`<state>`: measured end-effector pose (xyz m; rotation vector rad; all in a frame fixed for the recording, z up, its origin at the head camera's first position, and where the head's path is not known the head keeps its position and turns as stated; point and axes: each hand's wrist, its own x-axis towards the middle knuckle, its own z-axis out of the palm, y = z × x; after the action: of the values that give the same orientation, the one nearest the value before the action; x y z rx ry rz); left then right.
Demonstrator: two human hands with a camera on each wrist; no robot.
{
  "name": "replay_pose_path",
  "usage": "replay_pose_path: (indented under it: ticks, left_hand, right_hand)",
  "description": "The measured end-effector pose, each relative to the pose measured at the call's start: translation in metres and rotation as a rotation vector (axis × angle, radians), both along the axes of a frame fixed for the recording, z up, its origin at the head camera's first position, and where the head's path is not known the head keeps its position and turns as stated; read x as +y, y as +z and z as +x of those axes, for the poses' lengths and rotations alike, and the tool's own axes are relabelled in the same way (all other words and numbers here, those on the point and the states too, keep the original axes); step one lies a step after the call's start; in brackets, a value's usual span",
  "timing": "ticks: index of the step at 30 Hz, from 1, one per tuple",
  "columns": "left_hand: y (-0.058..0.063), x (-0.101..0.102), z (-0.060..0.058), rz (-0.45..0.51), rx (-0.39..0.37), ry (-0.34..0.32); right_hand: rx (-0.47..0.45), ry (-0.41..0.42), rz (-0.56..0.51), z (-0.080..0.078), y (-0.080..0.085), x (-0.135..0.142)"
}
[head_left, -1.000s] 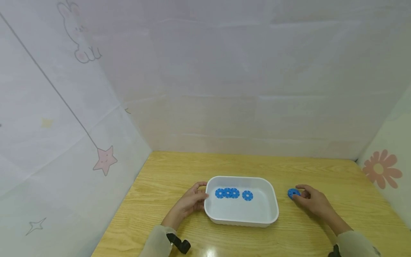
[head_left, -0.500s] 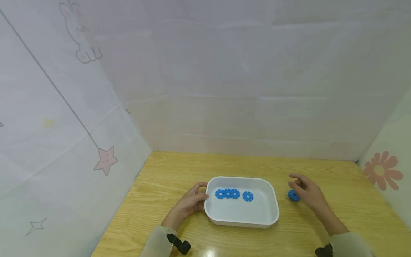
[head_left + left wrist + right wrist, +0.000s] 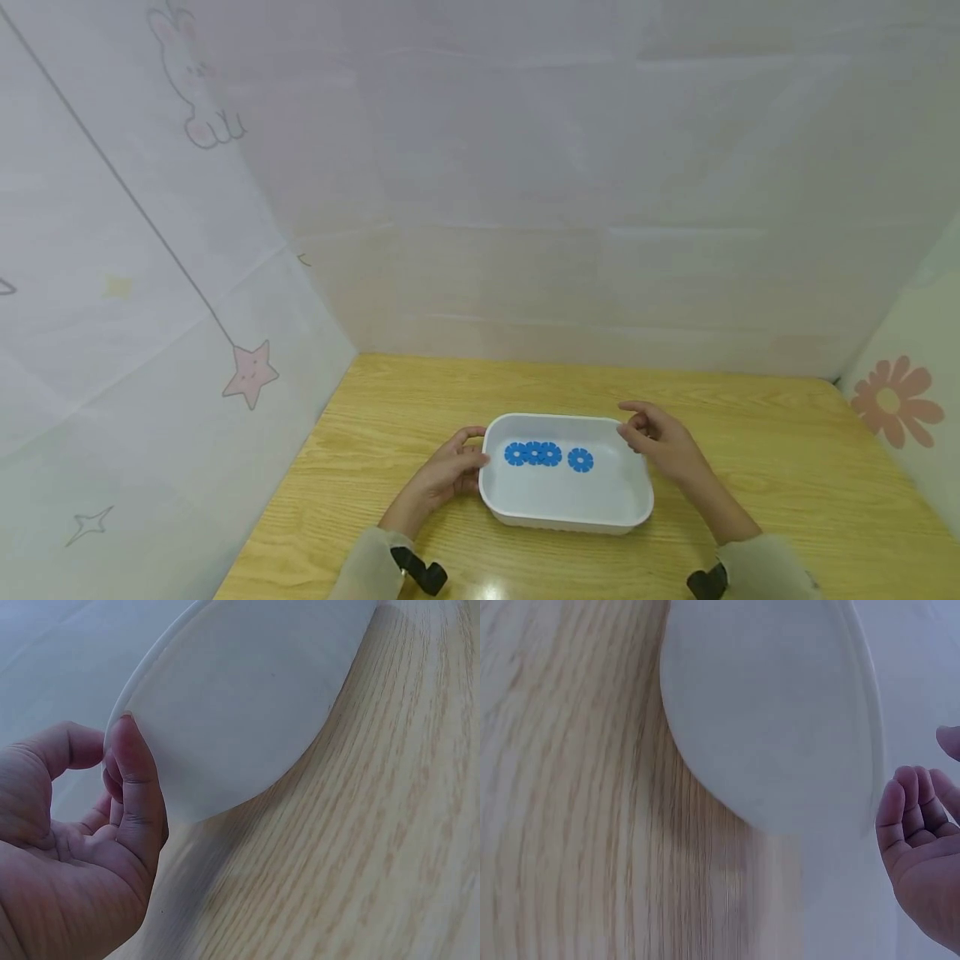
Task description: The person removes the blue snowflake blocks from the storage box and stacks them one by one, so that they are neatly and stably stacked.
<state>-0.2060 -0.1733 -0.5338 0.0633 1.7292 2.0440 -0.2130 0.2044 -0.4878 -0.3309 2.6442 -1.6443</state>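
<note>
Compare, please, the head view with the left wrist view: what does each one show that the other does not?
Only the head view shows the four blue, notched round discs inside the white, rounded rectangular tray, the bare right hand and a pink star drawing.

Only the left wrist view shows the palm side of the bare left hand.

Both share that hand holding the tray's rim, and the yellow-brown wood-grain tabletop.

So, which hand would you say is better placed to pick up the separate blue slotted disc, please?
The right hand, probably: it is nearer the disc, by the right rim of the white tray, and seems to hold nothing; the left hand grips the left rim.
</note>
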Motion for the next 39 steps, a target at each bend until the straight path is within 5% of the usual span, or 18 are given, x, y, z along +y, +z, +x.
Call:
replay_pose_path:
  ticks: [17, 39]
  left_hand:
    - [-0.001, 0.0, -0.001, 0.009, 0.001, 0.005]
    - [0.001, 0.001, 0.0, 0.0, -0.006, 0.005]
  right_hand:
    - [-0.099, 0.088, 0.04, -0.002, -0.002, -0.035]
    - [0.035, 0.234, 0.299, -0.016, -0.03, -0.069]
